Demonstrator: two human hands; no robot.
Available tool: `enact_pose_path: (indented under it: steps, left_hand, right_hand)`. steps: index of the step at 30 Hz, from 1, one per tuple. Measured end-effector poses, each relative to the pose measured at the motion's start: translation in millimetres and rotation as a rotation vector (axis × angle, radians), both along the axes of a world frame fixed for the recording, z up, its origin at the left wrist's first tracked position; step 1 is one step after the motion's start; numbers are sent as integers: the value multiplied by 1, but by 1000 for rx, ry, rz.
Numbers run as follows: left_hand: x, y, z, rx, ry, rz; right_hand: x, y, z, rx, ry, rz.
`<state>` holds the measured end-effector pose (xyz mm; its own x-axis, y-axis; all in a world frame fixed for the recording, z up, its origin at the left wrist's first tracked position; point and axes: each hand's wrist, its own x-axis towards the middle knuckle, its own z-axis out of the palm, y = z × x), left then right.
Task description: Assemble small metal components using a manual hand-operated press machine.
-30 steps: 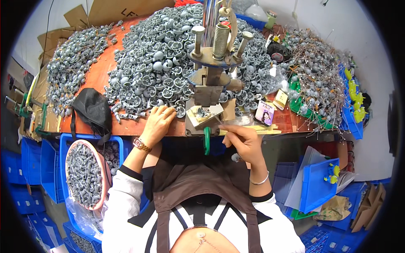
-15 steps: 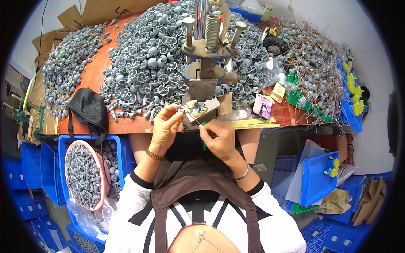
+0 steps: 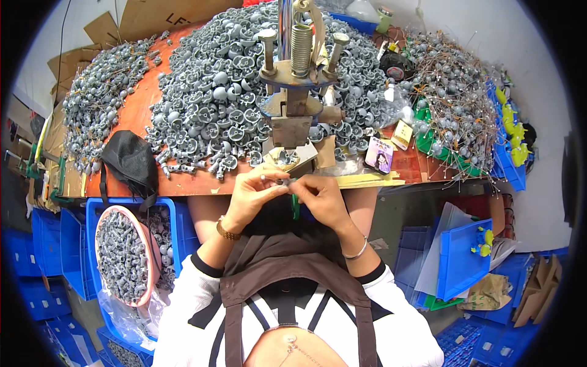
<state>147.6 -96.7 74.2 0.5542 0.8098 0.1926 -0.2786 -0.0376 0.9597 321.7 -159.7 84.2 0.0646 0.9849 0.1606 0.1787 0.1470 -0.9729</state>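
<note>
Handwork on a small grey piece, at the middle of the frame, looked to be the step in hand. The left hand pinched it between thumb and fingers; the right hand had its fingertips closed at the piece's right end, though whether something thin also lay in them could not be told. The piece was just below the press and its pale metal block, near a grey part that rested there. A heap of grey half-shells spread across the upper middle. As a judgement, the next move called for a steady left pinch, small right-finger motions, and both hands clear of the press.
</note>
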Motion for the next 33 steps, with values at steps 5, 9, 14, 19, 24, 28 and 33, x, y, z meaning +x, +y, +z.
enact_pose_path:
  steps: [5,9,14,19,24,28,33]
  left_hand:
    - [3,-7,19,729,280,208]
    - [-2,-6,5,218,13,546]
    - [6,-12,20,875,656,715]
    - [18,-12,5,523,496,393]
    - [19,0,-2,390,479,387]
    - [17,15,-10,361,564,485]
    - [22,23,-11,479,589,506]
  right_hand:
    - [5,-1,8,-526,870,144]
    - [10,8,-18,-174,555,-115]
    - [18,15,-30,-52,-40,-69]
    - [-2,21,-23,-41,203,4]
    - [-7,31,-34,-81,251,-30]
    - [-13,37,-35,124,-318,-309]
    - [-7,36,-13,180,-776,-347]
